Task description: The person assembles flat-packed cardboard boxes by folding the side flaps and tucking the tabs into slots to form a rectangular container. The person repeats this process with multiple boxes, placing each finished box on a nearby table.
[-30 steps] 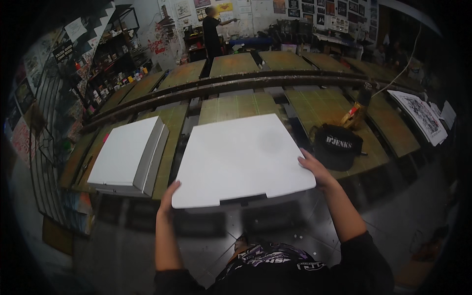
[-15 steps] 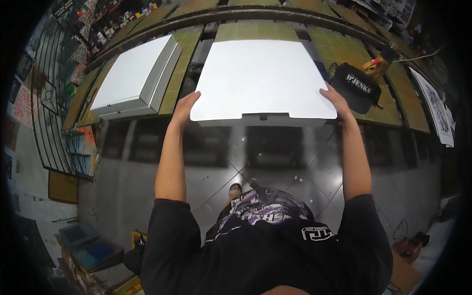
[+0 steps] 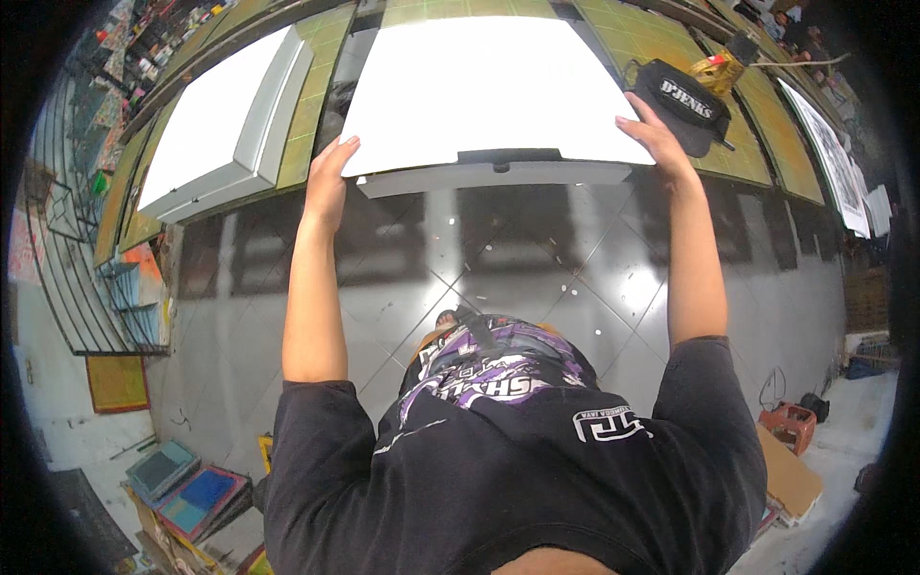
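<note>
Evidently left hand (image 3: 328,187) and right hand (image 3: 663,149) are clamped on a white box (image 3: 484,91) between them, by its near corners, over the table (image 3: 784,153); resting or lifted unclear. Probably light, stiff card, smooth, dentable; side edges suit a two-handed hold. Stacked boxes (image 3: 218,120) left of left hand; black cap (image 3: 678,105) beyond right hand.

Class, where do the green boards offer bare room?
Bare: a board strip between the stacked white boxes and held white box; another strip between black cap and printed sheet. Crowded: centre, between left hand and right hand.
</note>
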Tool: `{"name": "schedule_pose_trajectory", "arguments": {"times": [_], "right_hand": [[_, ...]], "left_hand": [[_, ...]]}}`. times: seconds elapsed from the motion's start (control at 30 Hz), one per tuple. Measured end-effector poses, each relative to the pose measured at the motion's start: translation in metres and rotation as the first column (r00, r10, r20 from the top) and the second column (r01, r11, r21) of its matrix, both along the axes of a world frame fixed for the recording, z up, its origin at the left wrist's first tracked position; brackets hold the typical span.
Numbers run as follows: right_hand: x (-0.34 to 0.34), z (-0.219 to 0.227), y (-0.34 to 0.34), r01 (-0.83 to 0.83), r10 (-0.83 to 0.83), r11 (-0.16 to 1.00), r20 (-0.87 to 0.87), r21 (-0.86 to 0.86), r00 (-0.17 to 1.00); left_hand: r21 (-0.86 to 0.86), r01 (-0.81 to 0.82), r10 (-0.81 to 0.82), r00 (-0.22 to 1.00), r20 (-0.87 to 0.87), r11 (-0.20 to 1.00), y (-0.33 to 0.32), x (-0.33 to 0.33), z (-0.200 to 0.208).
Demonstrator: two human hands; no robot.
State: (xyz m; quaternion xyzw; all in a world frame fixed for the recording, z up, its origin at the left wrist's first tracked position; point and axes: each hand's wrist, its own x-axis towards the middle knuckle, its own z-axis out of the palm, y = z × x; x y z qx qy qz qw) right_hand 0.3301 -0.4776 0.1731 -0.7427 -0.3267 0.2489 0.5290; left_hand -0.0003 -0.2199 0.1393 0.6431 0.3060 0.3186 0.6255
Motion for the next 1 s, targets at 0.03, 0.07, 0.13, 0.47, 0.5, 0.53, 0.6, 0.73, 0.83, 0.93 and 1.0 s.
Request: {"name": "schedule_pose_trajectory", "arguments": {"times": [0.03,0.07,0.13,0.47,0.5,0.53,0.6,0.73,0.83,0.93,1.0], "right_hand": [[0.001,-0.002,0.0,0.007,-0.006,1.0,0.018,-0.004,1.0],[0.009,-0.006,0.0,-0.009,0.011,0.999,0.047,-0.033,0.999],[0.006,-0.009,0.001,-0.015,0.017,1.0,0.082,-0.023,0.997],[0.001,-0.03,-0.002,0.013,0.004,0.998,0.297,-0.056,0.955],[-0.003,-0.025,-0.004,0.0,0.009,1.0,0.291,-0.031,0.957],[-0.003,-0.023,-0.008,-0.094,0.089,0.996,0.296,0.002,0.951],[0.0,-0.022,-0.017,-0.282,0.248,0.957,0.312,0.068,0.917],[-0.002,-0.02,-0.021,-0.271,0.284,0.958,0.47,-0.096,0.836],[-0.001,-0.021,-0.021,-0.298,0.308,0.948,0.533,-0.107,0.788],[-0.003,-0.018,-0.017,-0.303,0.341,0.939,0.516,-0.159,0.786],[-0.005,-0.015,-0.016,-0.287,0.343,0.939,0.515,-0.188,0.785]], "left_hand": [[0.001,0.002,-0.002,1.0,0.0,1.0,-0.001,0.003,0.0],[0.039,-0.026,0.027,0.999,-0.021,0.999,-0.005,0.003,0.001],[0.07,-0.067,0.068,0.997,-0.022,0.995,0.002,0.0,-0.012],[0.108,-0.191,0.195,0.981,-0.022,0.976,-0.02,0.002,-0.009],[0.172,-0.14,0.148,0.989,-0.03,0.975,-0.02,0.001,-0.01],[0.236,-0.089,0.101,0.994,-0.041,0.968,-0.018,-0.002,-0.01],[0.355,0.036,0.004,0.994,-0.112,0.934,-0.019,-0.008,-0.009],[0.416,0.054,0.028,0.982,-0.187,0.908,-0.024,-0.004,-0.002],[0.493,0.09,0.006,0.982,-0.19,0.865,-0.021,-0.004,-0.004],[0.506,0.093,0.052,0.963,-0.266,0.857,-0.024,0.0,0.002],[0.482,0.108,0.035,0.96,-0.277,0.869,-0.022,0.001,0.002]]}}
